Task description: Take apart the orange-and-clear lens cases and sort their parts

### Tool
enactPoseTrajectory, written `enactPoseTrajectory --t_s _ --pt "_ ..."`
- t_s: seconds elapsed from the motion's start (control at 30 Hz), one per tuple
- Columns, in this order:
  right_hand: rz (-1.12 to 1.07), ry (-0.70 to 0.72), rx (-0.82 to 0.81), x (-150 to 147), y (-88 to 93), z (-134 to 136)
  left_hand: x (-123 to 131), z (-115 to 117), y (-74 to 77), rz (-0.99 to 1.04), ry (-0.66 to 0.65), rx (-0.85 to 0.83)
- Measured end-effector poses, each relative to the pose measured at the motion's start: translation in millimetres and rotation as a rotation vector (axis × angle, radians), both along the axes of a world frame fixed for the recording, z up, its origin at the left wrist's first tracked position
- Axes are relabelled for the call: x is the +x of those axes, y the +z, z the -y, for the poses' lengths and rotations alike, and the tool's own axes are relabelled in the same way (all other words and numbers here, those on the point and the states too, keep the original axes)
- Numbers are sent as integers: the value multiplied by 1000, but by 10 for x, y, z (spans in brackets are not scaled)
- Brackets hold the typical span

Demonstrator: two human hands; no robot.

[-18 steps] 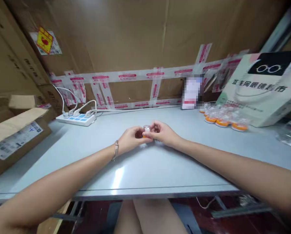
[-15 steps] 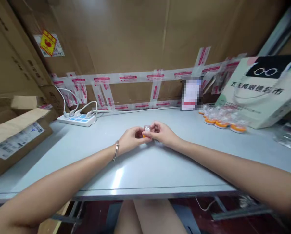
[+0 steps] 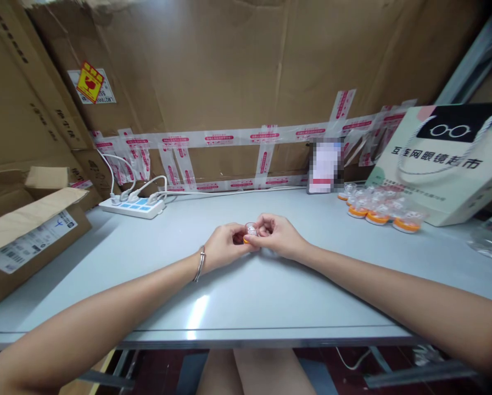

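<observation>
Both my hands meet at the middle of the grey table (image 3: 229, 296). Between their fingertips sits a small clear container with an orange base (image 3: 250, 231). My left hand (image 3: 226, 247), with a metal bangle on its wrist, pinches it from the left. My right hand (image 3: 278, 235) has its fingers curled round it from the right. Much of the container is hidden by my fingers.
Several more clear and orange containers (image 3: 378, 208) lie at the back right, beside a white paper bag (image 3: 447, 164) printed with glasses. A white power strip (image 3: 133, 207) with cables lies at the back left. An open cardboard box (image 3: 23, 236) stands at the left. Cardboard walls surround the table.
My hands stay together on the small container. The view has tilted up slightly, so everything sits a little lower in the picture.
</observation>
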State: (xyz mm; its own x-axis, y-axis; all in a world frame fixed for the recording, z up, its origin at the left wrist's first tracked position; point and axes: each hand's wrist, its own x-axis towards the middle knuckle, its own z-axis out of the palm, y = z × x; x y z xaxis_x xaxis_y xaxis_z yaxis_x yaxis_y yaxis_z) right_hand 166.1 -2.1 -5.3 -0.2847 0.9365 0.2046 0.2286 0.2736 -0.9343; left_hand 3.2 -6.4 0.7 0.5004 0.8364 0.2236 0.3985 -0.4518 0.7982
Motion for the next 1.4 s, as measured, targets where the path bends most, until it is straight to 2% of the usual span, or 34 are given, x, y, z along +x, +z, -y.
enactPoseTrajectory --t_s 0.33,0.47,0.6,0.73,0.93,1.07,1.2,1.4 --pt "62 55 59 46 42 5 16 -31 -27 33 65 -80" --pt "-63 37 23 56 66 -11 9 -38 -39 21 98 -83" --pt "-235 -46 82 107 202 11 3 -37 -53 17 105 -82" --pt "-290 -183 158 214 307 -32 -6 -28 -50 3 97 -29" --pt "-140 -247 73 339 117 -285 -17 5 -1 -82 105 50" --pt "54 -245 70 358 -2 -356 -17 23 24 -110 105 65" --pt "220 -235 116 348 -37 -333 -17 15 6 -91 106 83" --pt "336 -281 160 357 -18 -411 -15 -5 -27 -52 118 51"
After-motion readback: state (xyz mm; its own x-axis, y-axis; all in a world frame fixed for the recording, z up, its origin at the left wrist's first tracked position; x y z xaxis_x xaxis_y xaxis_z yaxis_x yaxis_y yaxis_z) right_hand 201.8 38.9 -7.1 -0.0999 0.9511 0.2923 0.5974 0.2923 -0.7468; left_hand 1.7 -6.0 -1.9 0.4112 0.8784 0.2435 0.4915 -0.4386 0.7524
